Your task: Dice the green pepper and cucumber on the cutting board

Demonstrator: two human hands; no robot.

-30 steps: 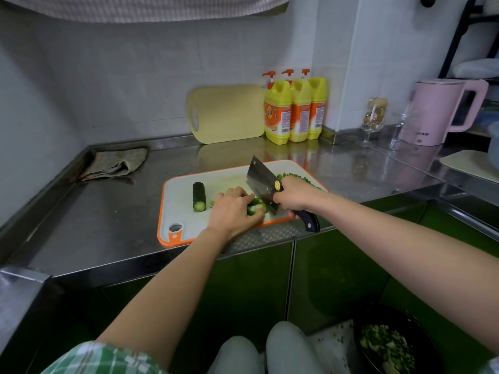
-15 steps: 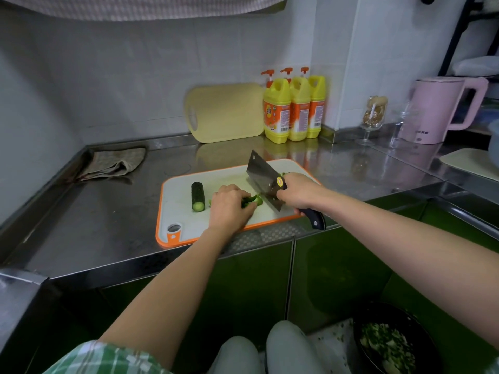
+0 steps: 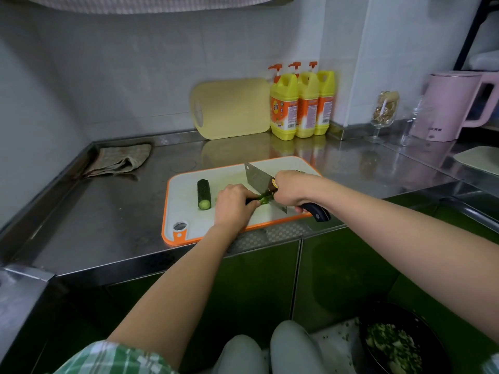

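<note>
A white cutting board with an orange rim (image 3: 189,228) lies on the steel counter. My left hand (image 3: 233,205) presses down on a green cucumber piece (image 3: 263,199), mostly hidden under my fingers. My right hand (image 3: 293,190) is closed on the handle of a cleaver (image 3: 259,179), whose blade stands against the exposed end of that piece. A separate dark cucumber stub (image 3: 204,194) lies on the board's left part, apart from both hands. I cannot make out any green pepper.
A folded cloth (image 3: 118,160) lies at the back left of the steel counter (image 3: 108,225). A yellow board (image 3: 232,109) and three yellow bottles (image 3: 302,103) stand at the wall. A pink kettle (image 3: 456,106) and glasses (image 3: 383,112) are at the right. A dark bowl of chopped greens (image 3: 391,344) sits below.
The cleaver has shifted left along the cucumber piece, and my left hand has drawn back leftward with it. Less of the held piece shows now.
</note>
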